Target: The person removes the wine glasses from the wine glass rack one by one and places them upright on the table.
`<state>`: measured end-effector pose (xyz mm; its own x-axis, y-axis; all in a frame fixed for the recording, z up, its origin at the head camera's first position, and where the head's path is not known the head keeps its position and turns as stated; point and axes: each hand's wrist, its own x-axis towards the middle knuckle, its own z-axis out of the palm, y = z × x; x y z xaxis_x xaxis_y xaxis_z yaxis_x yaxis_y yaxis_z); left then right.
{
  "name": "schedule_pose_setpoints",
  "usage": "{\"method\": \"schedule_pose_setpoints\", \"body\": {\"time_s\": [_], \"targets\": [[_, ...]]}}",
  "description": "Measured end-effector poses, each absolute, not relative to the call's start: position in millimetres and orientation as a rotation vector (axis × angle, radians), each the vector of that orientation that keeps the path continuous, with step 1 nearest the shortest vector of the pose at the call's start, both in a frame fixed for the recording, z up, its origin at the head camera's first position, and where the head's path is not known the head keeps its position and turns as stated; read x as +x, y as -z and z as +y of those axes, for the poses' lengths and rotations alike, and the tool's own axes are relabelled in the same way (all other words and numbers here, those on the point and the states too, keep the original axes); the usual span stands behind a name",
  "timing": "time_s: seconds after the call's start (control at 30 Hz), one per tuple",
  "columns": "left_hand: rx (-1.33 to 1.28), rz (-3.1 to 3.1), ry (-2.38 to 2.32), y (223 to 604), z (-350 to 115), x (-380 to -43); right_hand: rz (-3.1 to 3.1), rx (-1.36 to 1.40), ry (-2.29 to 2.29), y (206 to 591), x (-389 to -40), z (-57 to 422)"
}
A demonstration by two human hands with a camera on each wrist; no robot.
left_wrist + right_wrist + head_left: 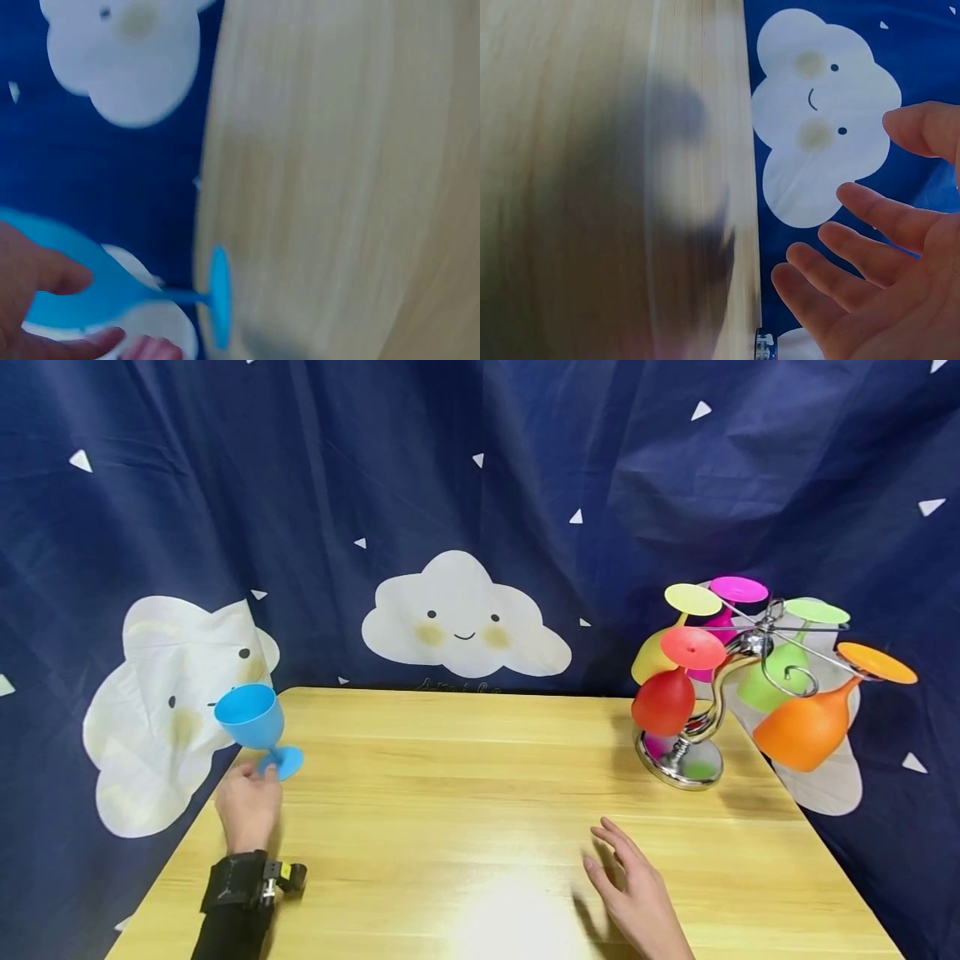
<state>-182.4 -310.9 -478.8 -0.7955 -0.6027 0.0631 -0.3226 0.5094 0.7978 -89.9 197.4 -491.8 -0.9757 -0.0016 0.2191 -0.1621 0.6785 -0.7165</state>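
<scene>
A blue plastic goblet (250, 717) is at the left side of the wooden table, bowl up and leaning leftward in the head view. My left hand (249, 807) is right at its foot there, thumb and fingers apart. In the left wrist view, thumb and fingertips (71, 277) overlap the bowl, with its blue wall showing in the gap between them. The stem and round foot (220, 296) show beyond the fingers. Over the right front of the table hovers my right hand (633, 893), its fingers spread and nothing in it.
At the back right stands a chrome rack (720, 685) with a round base. Several goblets hang upside down from it, among them a red one (663, 703) and an orange one (806, 731). A navy curtain (480, 460) with white clouds hangs behind the wooden table (450, 793).
</scene>
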Motion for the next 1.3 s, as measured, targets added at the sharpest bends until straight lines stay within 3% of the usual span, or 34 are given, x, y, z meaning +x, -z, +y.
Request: {"method": "schedule_pose_setpoints", "body": {"time_s": [0.17,0.4,0.7,1.3], "targets": [[0.611,-2.654,1.144,472,-270,-163,-2.704,0.132,-1.124,493,-90,196],[0.112,-2.805,1.032,471,-189,-154,-2.718,0.146,-1.068,493,-97,201],[-0.110,-2.877,0.784,470,-101,-135,-2.740,0.176,-0.876,484,-117,207],[-0.253,-2.890,0.607,479,-67,-120,-2.702,0.400,-0.606,492,-136,183]]}}
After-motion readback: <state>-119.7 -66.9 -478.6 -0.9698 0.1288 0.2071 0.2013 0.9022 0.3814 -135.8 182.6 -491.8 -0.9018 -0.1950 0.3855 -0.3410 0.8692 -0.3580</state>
